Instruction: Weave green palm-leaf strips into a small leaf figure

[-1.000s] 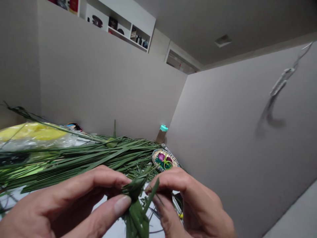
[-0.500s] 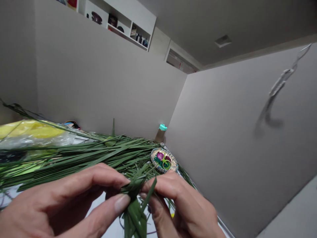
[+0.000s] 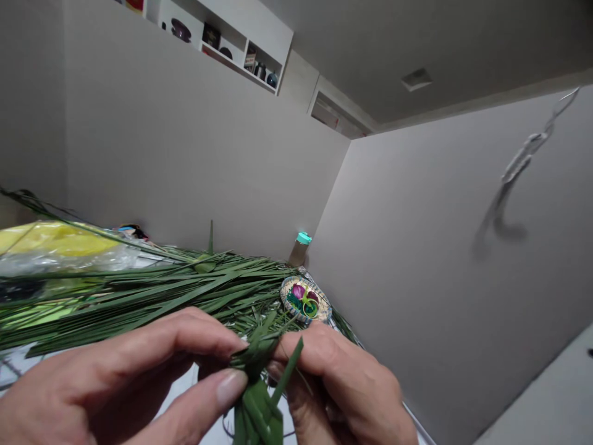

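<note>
My left hand (image 3: 115, 371) and my right hand (image 3: 343, 386) both pinch a folded, woven bundle of green palm-leaf strips (image 3: 256, 395) low in the middle of the view. Its knotted top sits between my left thumb and forefinger and the fingertips of my right hand. Loose strip ends hang below it, past the bottom edge of the picture. Behind my hands lies a large pile of long green leaf strips (image 3: 139, 303), which neither hand touches. My fingers hide part of the weave.
A round woven plate (image 3: 288, 292) with a purple and green pattern stands beyond my right hand, next to a bottle with a teal lid (image 3: 300, 249). A yellow plastic bag (image 3: 55, 243) lies at the left. White wall shelves (image 3: 241, 31) hold small objects.
The bundle and both hands have shifted only slightly, and one free strip now leans further right. The whole view has tilted a little, with the plate and bottle lower and further left.
</note>
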### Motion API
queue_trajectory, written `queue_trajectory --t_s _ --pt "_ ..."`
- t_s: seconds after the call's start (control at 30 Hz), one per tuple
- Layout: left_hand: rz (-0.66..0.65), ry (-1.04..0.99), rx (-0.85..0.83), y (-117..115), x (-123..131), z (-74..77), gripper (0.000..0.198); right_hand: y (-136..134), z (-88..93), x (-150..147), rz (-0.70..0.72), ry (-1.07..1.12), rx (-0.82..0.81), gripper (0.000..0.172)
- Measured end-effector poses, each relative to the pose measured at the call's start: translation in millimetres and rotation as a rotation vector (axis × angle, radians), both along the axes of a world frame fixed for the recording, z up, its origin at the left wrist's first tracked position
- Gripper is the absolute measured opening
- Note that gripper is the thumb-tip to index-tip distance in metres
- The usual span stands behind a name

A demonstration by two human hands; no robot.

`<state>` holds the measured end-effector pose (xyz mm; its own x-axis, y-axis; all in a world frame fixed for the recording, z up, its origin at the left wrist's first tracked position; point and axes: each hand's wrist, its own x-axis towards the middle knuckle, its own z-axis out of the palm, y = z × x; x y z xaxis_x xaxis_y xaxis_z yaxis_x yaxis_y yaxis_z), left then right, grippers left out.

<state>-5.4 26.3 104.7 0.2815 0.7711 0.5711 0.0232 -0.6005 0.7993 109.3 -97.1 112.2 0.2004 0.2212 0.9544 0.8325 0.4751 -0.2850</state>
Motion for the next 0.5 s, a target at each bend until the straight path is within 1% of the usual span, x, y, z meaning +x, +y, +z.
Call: queue_trajectory --t_s 0.07,0.1,0.13,0.2,0.27,0.3,0.4,0.43,0.5 --pt "-0.004 0.003 -0.002 2.6 0.7 2.9 0.049 -2.9 2.9 -1.1 -0.005 -0.098 -0.115 0.019" --pt "-0.005 0.004 -0.003 3.5 0.7 3.9 0.049 -2.5 3.1 -2.9 -0.025 -0.119 -0.136 0.019" --pt "-0.008 0.005 -0.004 3.9 0.4 4.7 0.049 -0.6 2.3 -5.6 -0.047 -0.101 -0.101 0.019" --pt "-0.013 0.006 -0.005 3.8 -0.6 5.7 0.049 6.2 -1.6 -12.5 -0.121 0.026 0.069 0.019" --pt "-0.017 0.006 -0.004 2.6 -2.4 5.6 0.049 13.7 -6.5 -18.6 -0.151 0.090 0.150 0.019" --pt "-0.018 0.006 -0.004 2.0 -3.8 4.8 0.049 16.3 -8.4 -20.3 -0.142 0.088 0.143 0.019" --pt "-0.016 0.007 0.000 0.8 -9.7 -1.8 0.046 15.8 -10.1 -17.8 -0.047 0.078 0.053 0.018" --pt "-0.015 0.007 0.002 0.7 -12.1 -5.0 0.043 12.6 -9.1 -14.6 -0.036 0.082 0.017 0.017" --pt "-0.009 -0.003 0.013 0.4 -16.8 -10.9 0.033 2.9 -5.4 -6.2 -0.072 0.083 -0.077 0.014"
